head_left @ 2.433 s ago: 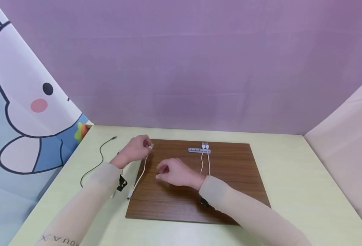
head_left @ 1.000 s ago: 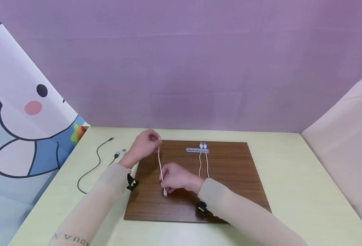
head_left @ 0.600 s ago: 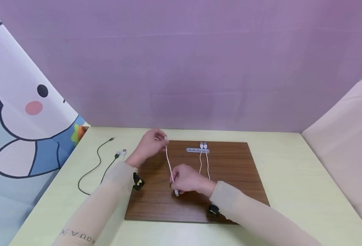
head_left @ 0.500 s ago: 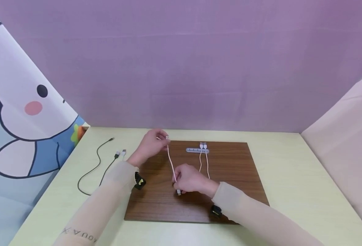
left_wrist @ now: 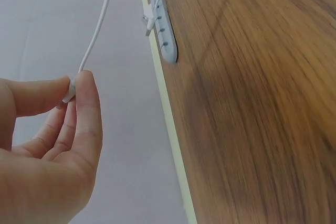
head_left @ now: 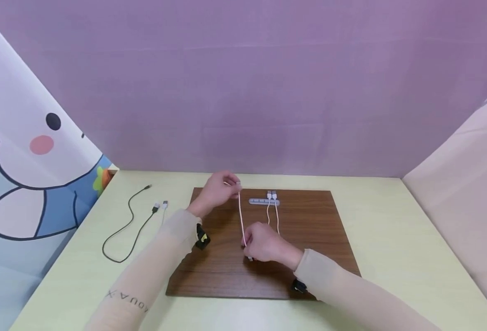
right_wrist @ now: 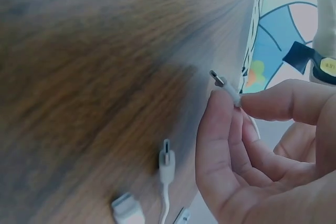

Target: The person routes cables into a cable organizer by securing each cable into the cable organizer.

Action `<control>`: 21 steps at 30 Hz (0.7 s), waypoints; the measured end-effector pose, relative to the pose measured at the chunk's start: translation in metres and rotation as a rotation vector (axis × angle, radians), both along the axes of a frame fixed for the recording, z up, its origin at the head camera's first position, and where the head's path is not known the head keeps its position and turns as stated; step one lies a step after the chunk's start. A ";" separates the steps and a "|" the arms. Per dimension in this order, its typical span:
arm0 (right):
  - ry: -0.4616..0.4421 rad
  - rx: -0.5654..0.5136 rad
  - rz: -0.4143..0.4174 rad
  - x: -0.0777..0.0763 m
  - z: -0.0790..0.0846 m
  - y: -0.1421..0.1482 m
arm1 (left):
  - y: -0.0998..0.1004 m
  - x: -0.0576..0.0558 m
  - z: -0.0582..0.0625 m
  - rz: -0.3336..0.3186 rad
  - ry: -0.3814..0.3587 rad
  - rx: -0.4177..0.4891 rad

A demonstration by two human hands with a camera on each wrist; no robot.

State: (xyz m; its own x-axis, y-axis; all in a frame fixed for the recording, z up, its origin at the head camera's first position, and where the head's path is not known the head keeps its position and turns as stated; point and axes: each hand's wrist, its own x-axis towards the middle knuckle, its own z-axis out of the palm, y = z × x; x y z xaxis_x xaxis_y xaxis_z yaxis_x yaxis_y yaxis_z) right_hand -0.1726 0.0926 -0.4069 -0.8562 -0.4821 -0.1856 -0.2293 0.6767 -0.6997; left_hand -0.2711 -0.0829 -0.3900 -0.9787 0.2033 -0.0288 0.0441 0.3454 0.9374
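Note:
A white charging cable [head_left: 241, 216] is stretched between both hands above a brown wood-grain board [head_left: 210, 276]. My left hand [head_left: 221, 191] pinches its far plug [left_wrist: 70, 92] between thumb and fingers near the board's back edge. Lower down, my right hand [head_left: 266, 242] pinches the near end, and that end's small connector [right_wrist: 227, 88] pokes out past the fingertips. To the right of the left hand, a grey slotted cable clip [head_left: 256, 201] sits on the board, with two white cables [head_left: 277, 216] set side by side at its right end.
Left of the board, a black cable [head_left: 130, 220] lies curved on the pale table [head_left: 392, 239]. Beside its USB plug lies another white plug [head_left: 165, 203], its cable partly behind the left sleeve. A purple cloth [head_left: 243, 92] hangs along the back.
Earlier the left hand held the white cable at the board's left edge, right hand free. The right hand then took the near end, and both hands moved right with it toward the clip.

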 end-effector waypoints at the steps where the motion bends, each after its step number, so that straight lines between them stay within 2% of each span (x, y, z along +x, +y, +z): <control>1: 0.008 0.004 -0.002 0.000 0.000 0.001 | 0.002 -0.002 0.000 -0.001 0.001 0.006; 7: 0.003 0.063 -0.067 0.003 0.002 0.011 | 0.023 -0.009 -0.005 -0.020 0.004 0.039; 11: 0.003 0.100 -0.096 0.004 0.002 0.015 | 0.034 -0.013 -0.006 -0.019 0.002 0.028; 16: -0.004 0.131 -0.120 0.002 0.003 0.017 | 0.042 -0.015 -0.002 -0.026 -0.004 0.011; 21: -0.025 0.168 -0.153 0.002 0.003 0.020 | 0.047 -0.021 -0.005 -0.048 -0.008 0.001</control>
